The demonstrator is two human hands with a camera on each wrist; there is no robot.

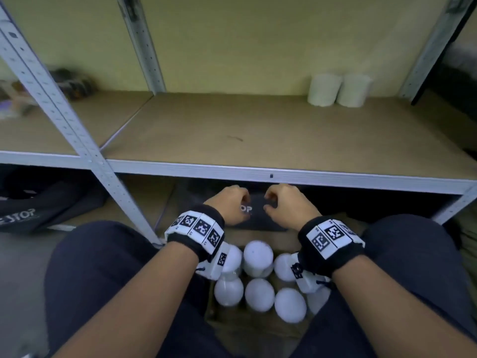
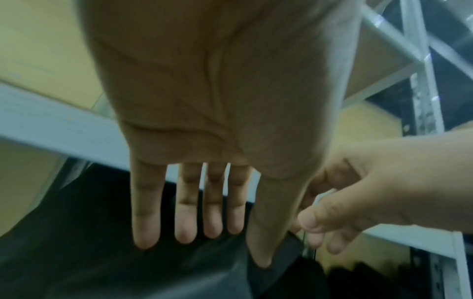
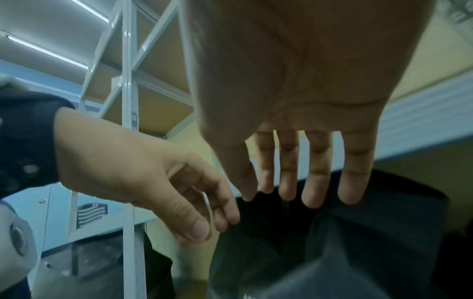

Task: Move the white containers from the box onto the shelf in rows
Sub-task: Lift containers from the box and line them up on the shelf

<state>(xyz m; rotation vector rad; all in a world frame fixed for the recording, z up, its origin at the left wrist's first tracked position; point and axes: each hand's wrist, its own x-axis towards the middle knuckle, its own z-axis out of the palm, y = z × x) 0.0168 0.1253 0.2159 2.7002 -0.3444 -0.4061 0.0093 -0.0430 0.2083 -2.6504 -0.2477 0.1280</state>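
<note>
Bare forearms end in black wristbands [image 1: 333, 244] carrying white blocks printed with black square markers [image 1: 198, 227]; a white camera housing [image 1: 215, 262] hangs beneath each. Dark navy trousers [image 1: 98, 267] cover both legs.

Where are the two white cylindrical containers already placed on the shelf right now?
In the head view, the two white cylindrical containers stand side by side at the back right of the brown shelf board, near the right rear upright.

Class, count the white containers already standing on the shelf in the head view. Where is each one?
2. One white container stands at the back right of the shelf; the second is immediately to its right. The rest remain in the box, some perhaps hidden by wrists.
</note>
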